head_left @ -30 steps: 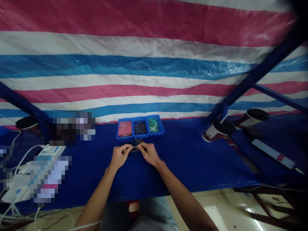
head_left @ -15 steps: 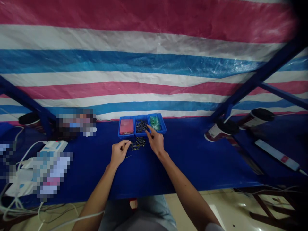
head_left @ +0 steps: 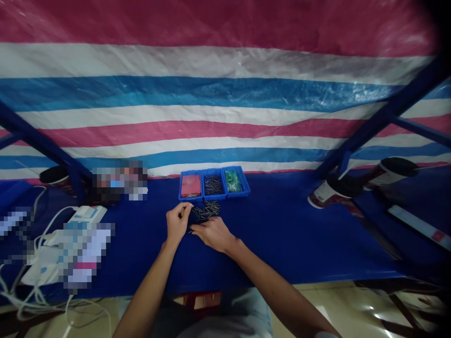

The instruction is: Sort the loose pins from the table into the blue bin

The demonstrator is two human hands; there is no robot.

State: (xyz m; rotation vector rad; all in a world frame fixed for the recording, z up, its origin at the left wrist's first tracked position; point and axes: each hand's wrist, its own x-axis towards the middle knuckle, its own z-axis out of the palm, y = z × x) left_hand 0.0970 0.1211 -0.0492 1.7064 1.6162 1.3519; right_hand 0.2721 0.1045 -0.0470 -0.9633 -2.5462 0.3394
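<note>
A loose pile of dark, thin screws (head_left: 211, 207) lies on the blue tabletop. My left hand (head_left: 175, 224) is at the pile's left edge, thumb and forefinger pinched together; whatever is between them is too small to make out. On the near side of the pile, my right hand (head_left: 215, 234) has its fingertips closed on a single screw (head_left: 190, 231) lying apart from the others. Just behind the pile, three small blue bins stand side by side: the left bin (head_left: 190, 199) with pink packets, the middle bin (head_left: 213, 197) with more screws, the right bin (head_left: 243, 192) with green packets.
White power strips and tangled cables (head_left: 38, 291) occupy the left side of the table (head_left: 282, 234). Dark-lidded tubs (head_left: 326, 193) and another strip (head_left: 419, 225) are on the right. Blue frame bars (head_left: 373, 119) slant at both sides, before a striped sheet (head_left: 211, 94).
My right hand has come from the middle bin's edge toward me and left, down to the lone screw. The left hand keeps its pinch beside the pile. The view has shifted slightly.
</note>
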